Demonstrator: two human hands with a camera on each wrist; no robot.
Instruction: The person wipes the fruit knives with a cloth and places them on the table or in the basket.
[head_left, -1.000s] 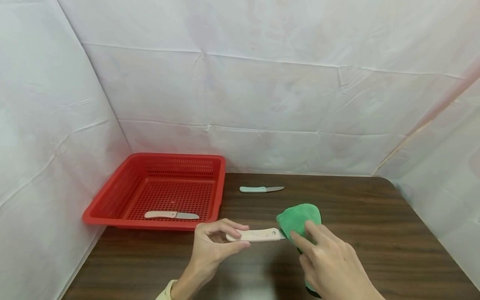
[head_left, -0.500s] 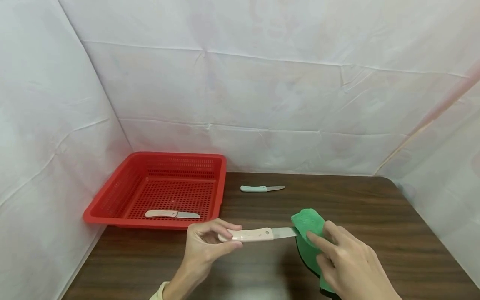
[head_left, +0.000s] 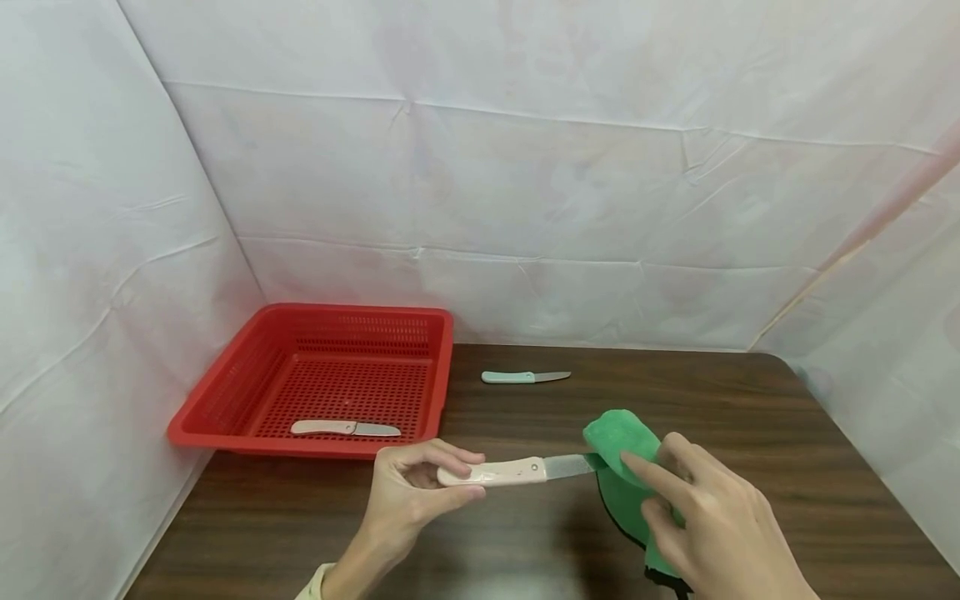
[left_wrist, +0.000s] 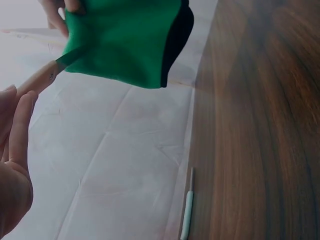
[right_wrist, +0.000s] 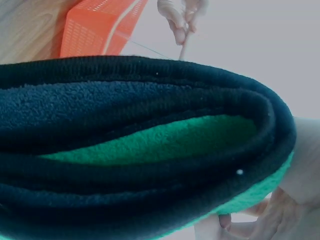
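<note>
My left hand (head_left: pixel 408 496) pinches the cream-pink handle of a small knife (head_left: pixel 498 473) between thumb and fingers, blade pointing right. A green cloth (head_left: pixel 622 450) with dark edging is folded over the blade's tip, and my right hand (head_left: pixel 716 508) pinches it there. Most of the blade shows bare between handle and cloth. In the left wrist view the knife (left_wrist: pixel 42 79) runs up to the cloth (left_wrist: pixel 125 40), which hides its tip. The right wrist view is mostly filled by the folded cloth (right_wrist: pixel 160 142), its layers and dark hem close up.
A red plastic basket (head_left: pixel 360 379) stands on the left of the dark wood table (head_left: pixel 720 400), with another pink-handled knife (head_left: pixel 324 427) lying inside. Behind my hands lies a knife with a pale blue-green handle (head_left: pixel 510 377). White sheeting (head_left: pixel 525 183) surrounds the table's back and sides.
My right hand and the cloth have slid right along the blade, baring more of it. My left hand has shifted slightly left with the knife.
</note>
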